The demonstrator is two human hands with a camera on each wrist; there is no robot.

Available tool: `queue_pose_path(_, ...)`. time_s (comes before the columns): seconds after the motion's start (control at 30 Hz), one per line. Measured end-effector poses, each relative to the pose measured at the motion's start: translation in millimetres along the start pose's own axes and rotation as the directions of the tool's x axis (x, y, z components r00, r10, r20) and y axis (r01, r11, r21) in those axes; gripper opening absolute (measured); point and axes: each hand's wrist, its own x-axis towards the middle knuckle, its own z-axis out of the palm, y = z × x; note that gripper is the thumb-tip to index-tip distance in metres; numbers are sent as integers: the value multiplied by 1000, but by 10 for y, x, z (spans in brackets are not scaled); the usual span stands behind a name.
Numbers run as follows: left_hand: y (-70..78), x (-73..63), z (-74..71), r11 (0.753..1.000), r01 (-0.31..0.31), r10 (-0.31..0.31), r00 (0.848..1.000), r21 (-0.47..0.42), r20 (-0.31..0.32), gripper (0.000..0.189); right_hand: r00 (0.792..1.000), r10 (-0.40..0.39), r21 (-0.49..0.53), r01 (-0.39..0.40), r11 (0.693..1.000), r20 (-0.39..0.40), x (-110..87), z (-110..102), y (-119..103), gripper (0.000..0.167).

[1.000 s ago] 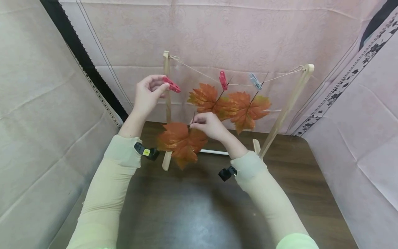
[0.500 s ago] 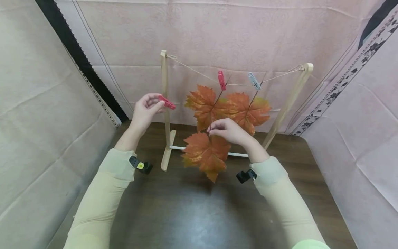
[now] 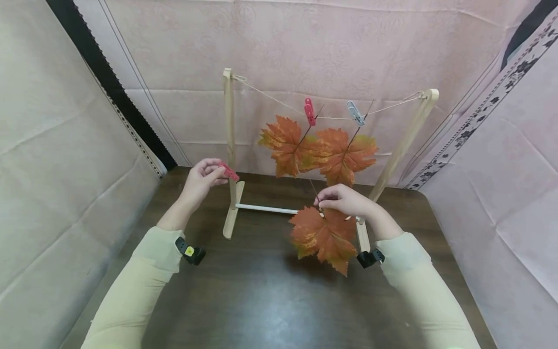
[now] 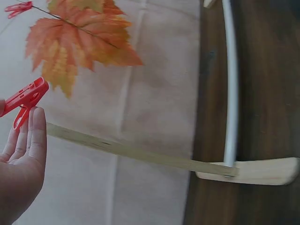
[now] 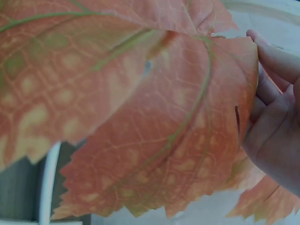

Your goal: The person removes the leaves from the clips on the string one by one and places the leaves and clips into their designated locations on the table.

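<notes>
My left hand [image 3: 201, 182] pinches a red clothespin [image 3: 228, 171] beside the rack's left post; the left wrist view shows the clothespin [image 4: 27, 99] between thumb and fingers. Low in front of the rack, my right hand [image 3: 342, 199] pinches an orange maple leaf [image 3: 324, 237] by its thin stem, the blade hanging below the fingers. In the right wrist view that leaf [image 5: 154, 122] covers much of the picture. Two more orange maple leaves hang from the string: one leaf [image 3: 285, 145] under a red clothespin [image 3: 310, 112], the other leaf [image 3: 344, 157] under a light blue clothespin [image 3: 356, 113].
The wooden rack has a left post [image 3: 229, 131], a right post [image 3: 405, 140], a sagging string [image 3: 268, 96] and a white lower bar [image 3: 266, 209]. It stands on a dark wooden table [image 3: 244, 291]. Pale cloth [image 3: 348, 43] walls enclose the back and sides.
My left hand has come down along the left post with the red clothespin. My right hand has carried its leaf rightward and lower, away from the left post. The hanging leaves stay on the string.
</notes>
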Motion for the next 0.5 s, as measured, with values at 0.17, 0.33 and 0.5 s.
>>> queue_pose_path(0.17, -220, -95, -68, 996, 86, -86, 996, 26, 23, 28, 1000, 2, -25, -1, 1000, 24, -123, 28, 210, 14)
queue_pose_path(0.33, -480, -220, -145, 980, 180, -184, 982, 79, 41, 43, 996, 19, 4, -19, 1000, 86, -243, 77, 447, 14)
queue_pose_path(0.5, -738, -335, -214, 963, 246, -252, 967, 110, 47, 48, 986, 55, 9, -57, 998, 159, -331, 171, 724, 13)
